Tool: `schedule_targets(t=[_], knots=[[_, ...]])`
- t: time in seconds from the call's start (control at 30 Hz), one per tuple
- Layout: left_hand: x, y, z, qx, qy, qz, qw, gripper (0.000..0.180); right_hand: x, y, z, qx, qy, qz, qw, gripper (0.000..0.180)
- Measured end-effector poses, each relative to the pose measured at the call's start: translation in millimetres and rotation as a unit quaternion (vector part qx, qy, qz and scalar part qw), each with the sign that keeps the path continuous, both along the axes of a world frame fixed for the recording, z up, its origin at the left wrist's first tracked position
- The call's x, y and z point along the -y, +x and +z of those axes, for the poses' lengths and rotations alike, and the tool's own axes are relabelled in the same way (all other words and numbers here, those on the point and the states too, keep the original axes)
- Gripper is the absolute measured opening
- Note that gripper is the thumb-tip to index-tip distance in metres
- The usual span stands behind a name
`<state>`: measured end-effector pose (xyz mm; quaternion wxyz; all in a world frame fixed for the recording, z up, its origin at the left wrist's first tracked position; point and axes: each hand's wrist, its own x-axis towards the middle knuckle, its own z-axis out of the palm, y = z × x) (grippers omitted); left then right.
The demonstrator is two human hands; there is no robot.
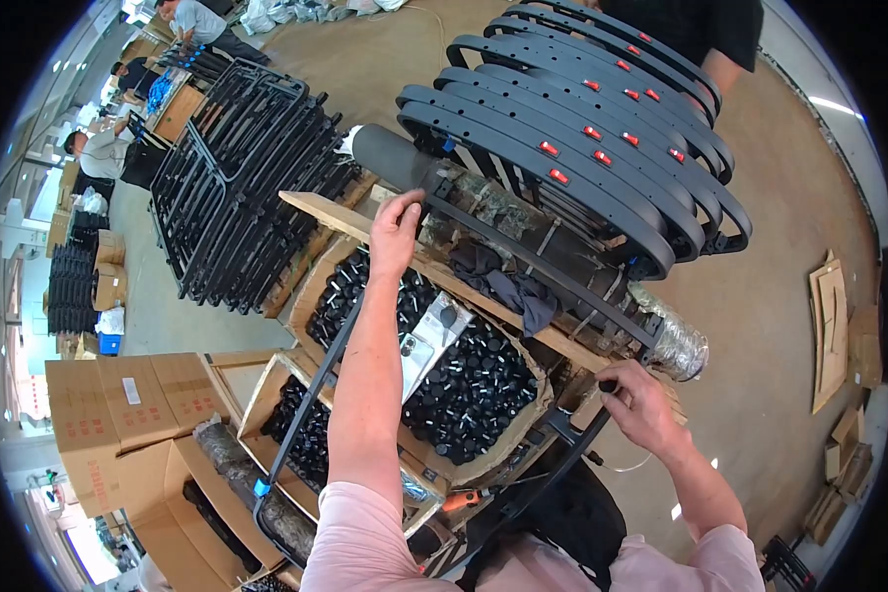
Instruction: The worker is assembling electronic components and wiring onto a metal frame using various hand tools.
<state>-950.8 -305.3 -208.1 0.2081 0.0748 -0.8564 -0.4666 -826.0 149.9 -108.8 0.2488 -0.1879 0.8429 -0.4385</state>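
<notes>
Pretty cramped around the black metal frame [523,259]: stack of curved black rims [572,148] crowding right behind it, open box of black caps [464,385] directly underneath, leaning black frames [247,178] blocking the left. Open floor [770,326] off to the right, easy passage there.

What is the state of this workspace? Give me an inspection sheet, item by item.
Surface: wooden bench rail above open cardboard boxes, with a brown floor around it.
Job's things: black metal frame, tilted across the bench; curved black parts with red tags stacked behind it.
Clutter: box of small black caps, dark cloth, foil-wrapped roll, orange-handled tool.
Grips: left hand grips the frame's far end; right hand holds a small black piece at its near corner.
Cables: thin pale cord below the right hand.
Surroundings: stacked black frames, sealed cartons, people working at the far left.
</notes>
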Motion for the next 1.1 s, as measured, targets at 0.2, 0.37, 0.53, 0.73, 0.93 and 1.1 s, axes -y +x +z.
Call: schedule_targets(t=[0.2,0.37,0.53,0.73,0.93,1.1], knots=[[4,-2,-11,0.06,0.139,0.032,0.988,0.028,-6,-4,1,-0.043,0.069,-0.052,0.995,0.036],[8,-1,-10,0.039,0.041,0.023,0.998,0.025,-12,-7,-2,-0.078,0.088,-0.1,0.988,0.033],[9,-2,-13,0.055,0.095,0.028,0.994,0.026,-23,-9,-8,-0.139,0.096,-0.117,0.979,0.032],[14,-1,-12,-0.002,0.015,0.028,0.999,0.022,-30,-11,-9,-0.153,0.14,-0.132,0.969,0.033],[11,0,-13,0.006,0.09,0.021,0.996,0.023,-35,-12,-14,-0.16,0.128,-0.107,0.973,0.032],[7,-1,-13,0.056,0.112,0.024,0.992,0.024,-38,-13,-13,-0.187,0.158,-0.068,0.967,0.034]])
